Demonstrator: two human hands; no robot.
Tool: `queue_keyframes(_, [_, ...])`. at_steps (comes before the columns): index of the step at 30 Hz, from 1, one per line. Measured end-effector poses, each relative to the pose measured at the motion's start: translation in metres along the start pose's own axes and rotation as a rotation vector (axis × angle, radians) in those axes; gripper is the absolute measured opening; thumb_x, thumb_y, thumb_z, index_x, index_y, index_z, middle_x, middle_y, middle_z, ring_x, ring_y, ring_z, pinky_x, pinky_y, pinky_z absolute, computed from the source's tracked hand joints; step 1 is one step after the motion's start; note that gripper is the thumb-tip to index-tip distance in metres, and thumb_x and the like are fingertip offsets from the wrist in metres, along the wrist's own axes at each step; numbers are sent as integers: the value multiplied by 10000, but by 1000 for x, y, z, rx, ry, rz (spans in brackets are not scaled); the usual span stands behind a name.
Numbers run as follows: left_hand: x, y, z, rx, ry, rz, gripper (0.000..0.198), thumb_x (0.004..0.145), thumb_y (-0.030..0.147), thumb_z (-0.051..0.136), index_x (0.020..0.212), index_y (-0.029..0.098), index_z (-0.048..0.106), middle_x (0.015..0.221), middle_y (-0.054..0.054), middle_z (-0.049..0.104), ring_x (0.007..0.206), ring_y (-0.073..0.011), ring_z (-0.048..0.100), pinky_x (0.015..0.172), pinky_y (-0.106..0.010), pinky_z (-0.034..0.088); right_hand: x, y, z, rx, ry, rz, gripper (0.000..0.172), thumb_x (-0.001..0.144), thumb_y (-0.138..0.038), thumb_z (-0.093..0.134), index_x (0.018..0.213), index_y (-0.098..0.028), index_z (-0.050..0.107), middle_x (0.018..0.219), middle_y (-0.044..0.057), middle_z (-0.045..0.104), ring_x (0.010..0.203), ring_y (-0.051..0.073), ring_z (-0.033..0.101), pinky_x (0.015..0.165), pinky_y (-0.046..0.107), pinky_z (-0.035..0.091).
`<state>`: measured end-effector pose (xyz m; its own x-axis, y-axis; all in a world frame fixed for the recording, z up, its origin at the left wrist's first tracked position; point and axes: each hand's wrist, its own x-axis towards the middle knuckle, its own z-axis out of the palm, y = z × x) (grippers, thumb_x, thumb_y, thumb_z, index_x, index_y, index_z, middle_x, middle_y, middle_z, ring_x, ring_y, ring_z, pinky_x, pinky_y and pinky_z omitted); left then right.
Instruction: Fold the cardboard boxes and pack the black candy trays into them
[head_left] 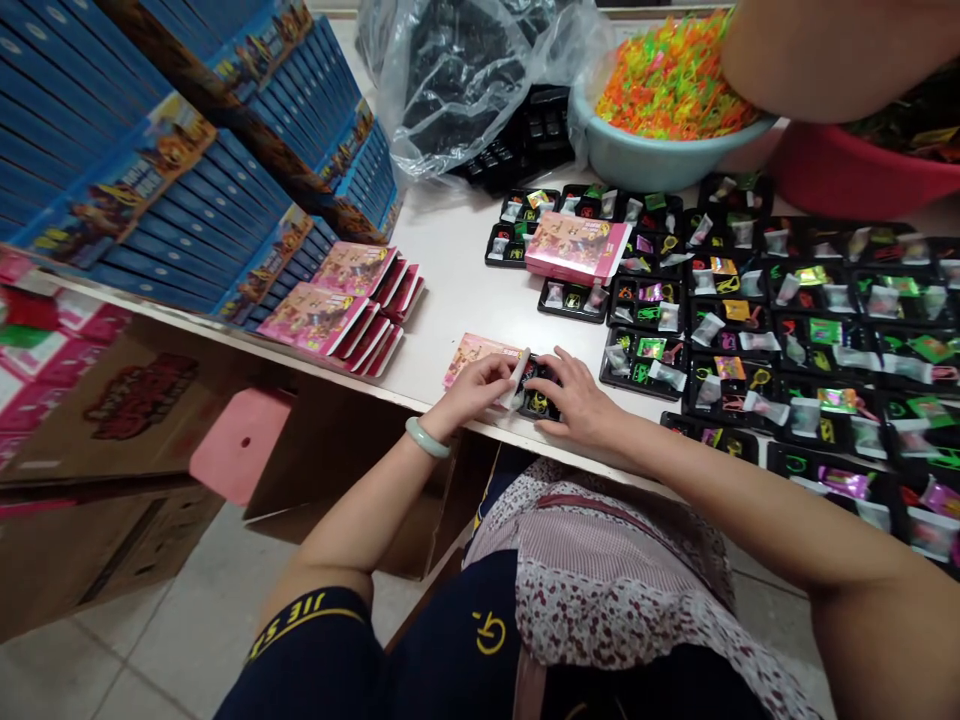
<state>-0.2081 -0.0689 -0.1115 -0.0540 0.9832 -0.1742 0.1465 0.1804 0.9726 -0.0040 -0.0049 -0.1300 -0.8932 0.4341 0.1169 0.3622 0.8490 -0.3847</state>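
At the table's front edge my left hand (pixel 484 387) pinches the white open end of a flat pink printed box (pixel 471 352), which lies partly under the fingers. My right hand (pixel 576 400) curls over a black compartment tray (pixel 537 402) holding small coloured plastic pieces, gripping it at its right side. The tray's left end touches or sits just inside the box opening; the fingers hide which. A larger pink box (pixel 577 248) lies on filled trays (pixel 645 355) beyond my right hand.
Stacked pink boxes (pixel 319 318) and blue display boxes (pixel 187 190) stand left. A light-blue basin (pixel 660 160) of bright plastic pieces, a red basin (pixel 832 175) and a clear bag (pixel 457 90) line the back. A blurred beige shape (pixel 847 50) covers the upper right. A pink stool (pixel 240 440) stands below.
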Motion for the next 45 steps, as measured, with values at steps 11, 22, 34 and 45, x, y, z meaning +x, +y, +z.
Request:
queue_keyframes(11, [1,-6,-3,42,-15,42,219,716,318,626,664,156,487,1152,-115,646,858,-174,592,724,-284,433,-6,-5,3,-123,72,-118,275,894,-233,574,1148,-279,668,1377,111,516,1350,342,344,1082,625,215])
queue_keyframes(22, [1,-5,-2,63,-9,43,217,718,330,615,666,163,486,1118,-96,652,865,-176,587,746,-290,443,-4,-9,-9,-109,122,-130,319,937,-254,511,1240,-245,612,1295,77,616,1241,296,455,1014,476,287])
queue_keyframes(34, [1,-6,1,17,15,16,227,702,315,642,653,163,481,1079,-82,657,732,-135,550,658,-270,440,11,4,-22,-155,116,60,198,902,-301,567,1054,-222,666,1123,91,674,1023,296,527,868,436,314])
queue_keyframes(45, [3,-5,2,9,10,75,176,707,258,623,645,154,494,1080,-91,665,871,-165,585,784,-287,446,32,-11,-10,-171,-62,-51,190,953,-232,510,913,-184,690,848,67,705,812,205,549,764,352,281])
